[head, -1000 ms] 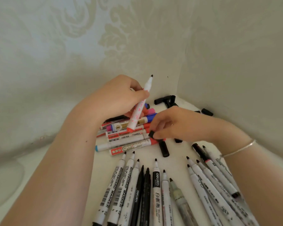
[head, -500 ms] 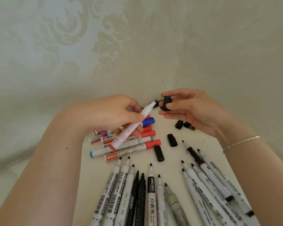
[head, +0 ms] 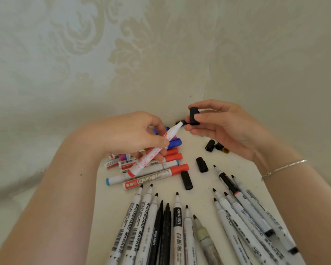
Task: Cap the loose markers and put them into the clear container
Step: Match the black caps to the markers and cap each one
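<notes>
My left hand grips a white marker with red print, uncapped, its black tip pointing up and right. My right hand pinches a black cap just beyond that tip; tip and cap are almost touching. Several uncapped white and black markers fan out on the white table near me. A pile of capped red and blue markers lies under my left hand. Loose black caps lie between the groups. No clear container is in view.
Patterned pale wallpaper forms a corner right behind the table. More uncapped markers lie at the right under my right forearm, which wears a thin silver bracelet. The table's left edge runs beside my left forearm.
My right hand picked a black cap off the table and lifted it toward the back corner. My left hand tilted the marker from upright so its tip meets the cap.
</notes>
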Motion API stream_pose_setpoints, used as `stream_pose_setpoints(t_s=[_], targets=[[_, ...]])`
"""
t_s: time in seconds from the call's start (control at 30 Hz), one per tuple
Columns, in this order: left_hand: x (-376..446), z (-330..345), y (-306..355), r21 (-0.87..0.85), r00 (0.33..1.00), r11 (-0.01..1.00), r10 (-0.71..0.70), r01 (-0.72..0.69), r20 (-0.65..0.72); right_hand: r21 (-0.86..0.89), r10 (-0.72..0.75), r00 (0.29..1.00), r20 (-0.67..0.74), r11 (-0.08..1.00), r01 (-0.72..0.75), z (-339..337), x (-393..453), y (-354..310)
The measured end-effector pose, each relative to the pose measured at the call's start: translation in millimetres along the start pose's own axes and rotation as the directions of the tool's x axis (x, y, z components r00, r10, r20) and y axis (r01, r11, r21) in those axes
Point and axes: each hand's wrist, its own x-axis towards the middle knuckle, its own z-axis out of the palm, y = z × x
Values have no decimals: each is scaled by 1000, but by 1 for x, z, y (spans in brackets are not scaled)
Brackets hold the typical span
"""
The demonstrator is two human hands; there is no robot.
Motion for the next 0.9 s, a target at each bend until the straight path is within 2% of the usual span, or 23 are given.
stream_pose_setpoints(t_s=[0.17,0.3,0.5,0.9], targets=[[-1,-1,0,-51,1000,999,-6,5,-22,55,0,1000,5,999,0,-1,0,0],[-3,-5,-3,-63,999,998,5,-8,-44,130,52,998,39,990,-56,-6,1,-2],[-2,-5,-4,-85,998,996,29,-33,-51,64,58,998,12,996,-58,-6,2,-2],[4,-2,-4,40,997,997,71,-69,-32,-55,6,1000,-11,998,-6,4,2,-1]])
